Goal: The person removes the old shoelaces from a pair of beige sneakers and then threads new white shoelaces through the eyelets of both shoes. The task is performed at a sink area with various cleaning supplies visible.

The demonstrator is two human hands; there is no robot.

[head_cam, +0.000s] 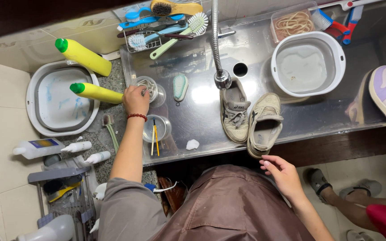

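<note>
1. Reaching into the clear glass jar (149,89) near the left edge of the steel worktop (291,120), the left hand (136,99) has its fingers (143,91) curled together over the jar's rim; whether they pinch anything inside cannot be told, since the hand hides the tips. A steady hold on the rim looks wise here, because the jar stands close to the worktop's left edge, where the metal gives way to speckled stone.

2. Hovering just off the front edge, the right hand (283,175) has its fingers apart and relaxed, closed on nothing. It sits nearest the beige sneaker (263,125), whose heel juts over that edge; bracing this shoe would keep it from tipping off.

3. Lying beside it is the grey sneaker (234,111), laces up, touching or nearly touching its mate, directly below the spring-necked tap head (223,79).

4. Standing just in front of the jar is a second clear cup (156,129) holding thin sticks, with a small oval brush (180,86) to the jar's right. Two yellow bottles with green caps (94,92) lie to the left, the nearer one's base almost against the hand, so a wrist kept high avoids knocking it.

5. Sitting toward the back right is a white round basin (308,64), well apart from both hands.
</note>
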